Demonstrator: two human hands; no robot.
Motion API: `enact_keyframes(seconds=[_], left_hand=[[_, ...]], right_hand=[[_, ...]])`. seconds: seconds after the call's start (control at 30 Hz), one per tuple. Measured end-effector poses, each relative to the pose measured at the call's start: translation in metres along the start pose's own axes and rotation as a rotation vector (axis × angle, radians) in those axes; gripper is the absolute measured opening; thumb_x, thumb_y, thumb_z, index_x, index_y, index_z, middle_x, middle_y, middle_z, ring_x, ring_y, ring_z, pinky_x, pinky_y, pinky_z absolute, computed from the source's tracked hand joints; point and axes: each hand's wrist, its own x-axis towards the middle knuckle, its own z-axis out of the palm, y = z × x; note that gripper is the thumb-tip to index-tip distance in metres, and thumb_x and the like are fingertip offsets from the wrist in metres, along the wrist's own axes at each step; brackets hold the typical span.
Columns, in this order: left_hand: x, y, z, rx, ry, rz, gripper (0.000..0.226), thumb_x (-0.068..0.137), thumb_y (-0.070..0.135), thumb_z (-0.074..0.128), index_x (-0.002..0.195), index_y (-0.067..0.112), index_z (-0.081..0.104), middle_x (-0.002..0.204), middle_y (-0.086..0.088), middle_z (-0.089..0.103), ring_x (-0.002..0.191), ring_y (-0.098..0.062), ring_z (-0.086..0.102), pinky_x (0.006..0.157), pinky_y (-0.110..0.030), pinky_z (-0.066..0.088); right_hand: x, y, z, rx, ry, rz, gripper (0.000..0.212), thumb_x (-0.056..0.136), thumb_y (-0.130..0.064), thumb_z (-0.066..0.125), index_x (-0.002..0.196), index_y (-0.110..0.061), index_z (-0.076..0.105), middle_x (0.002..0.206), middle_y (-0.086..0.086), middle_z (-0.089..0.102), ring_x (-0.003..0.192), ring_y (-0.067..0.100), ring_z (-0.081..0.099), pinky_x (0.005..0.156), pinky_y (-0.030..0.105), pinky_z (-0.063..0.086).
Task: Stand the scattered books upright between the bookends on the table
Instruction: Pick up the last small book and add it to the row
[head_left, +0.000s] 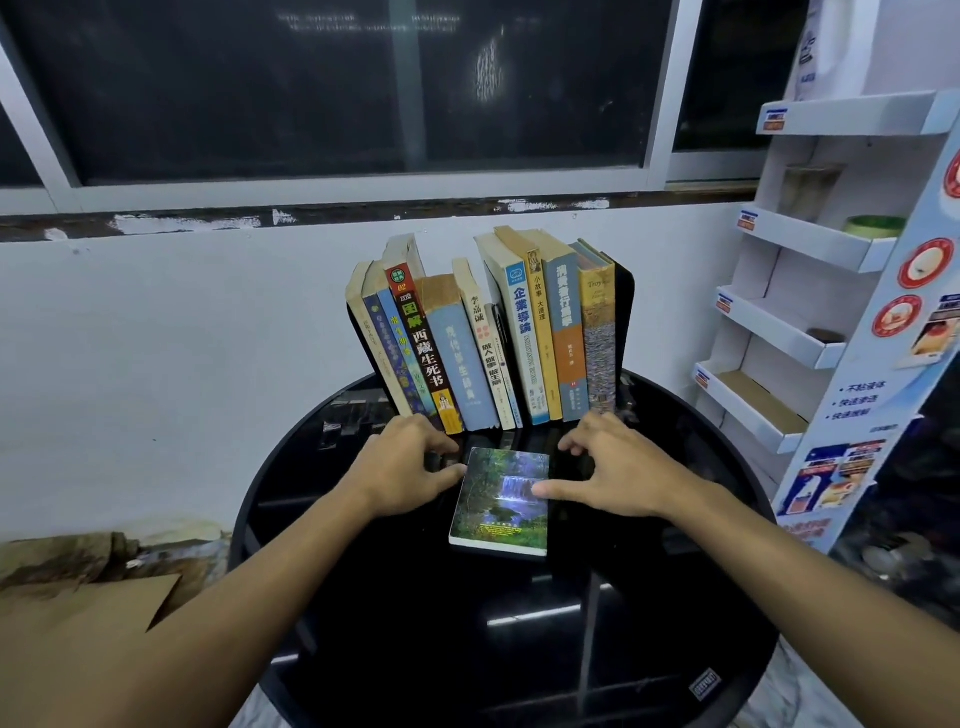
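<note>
A book with a green waterfall cover (501, 512) lies flat on the round black table (467, 649). Behind it a row of several books (488, 338) stands upright, leaning slightly, between a black bookend on the right (625, 312) and one mostly hidden on the left. My left hand (402, 467) sits at the flat book's left edge, thumb touching that edge, fingers curled down onto the table. My right hand (605, 470) is at the book's right side, thumb resting on the cover, fingers spread onto the table by the row's foot.
A white cardboard display rack (810, 291) with several shelves stands to the right of the table. A white wall and dark window are behind the books. Brown cardboard (88, 603) lies low at the left.
</note>
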Motion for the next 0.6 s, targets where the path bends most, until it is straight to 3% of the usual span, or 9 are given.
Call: enact_keyframes(seconds=[0.1, 0.27, 0.6], left_hand=[[-0.001, 0.003, 0.005, 0.035, -0.044, 0.01, 0.055, 0.078, 0.078, 0.049, 0.091, 0.03, 0.075, 0.086, 0.017, 0.06, 0.088, -0.006, 0.055, 0.081, -0.046, 0.055], [0.001, 0.005, 0.012, 0.054, -0.111, 0.01, 0.046, 0.089, 0.066, 0.058, 0.122, 0.036, 0.071, 0.108, 0.012, 0.052, 0.116, -0.015, 0.046, 0.097, -0.047, 0.043], [-0.001, 0.002, 0.016, 0.035, -0.084, -0.026, 0.049, 0.088, 0.068, 0.058, 0.121, 0.035, 0.071, 0.108, 0.014, 0.051, 0.117, -0.012, 0.047, 0.1, -0.048, 0.043]], right_hand=[[-0.004, -0.001, 0.006, -0.031, -0.037, 0.0, 0.11, 0.063, -0.1, 0.04, 0.138, -0.022, 0.055, 0.117, -0.01, 0.045, 0.115, 0.009, 0.04, 0.104, 0.041, 0.042], [-0.007, -0.008, 0.017, -0.042, -0.026, -0.028, 0.11, 0.069, -0.097, 0.034, 0.145, -0.019, 0.05, 0.117, -0.009, 0.038, 0.116, 0.01, 0.032, 0.106, 0.037, 0.035], [0.004, -0.011, 0.018, -0.02, -0.052, -0.008, 0.103, 0.074, -0.092, 0.037, 0.147, -0.02, 0.048, 0.119, -0.007, 0.036, 0.116, 0.01, 0.026, 0.106, 0.04, 0.03]])
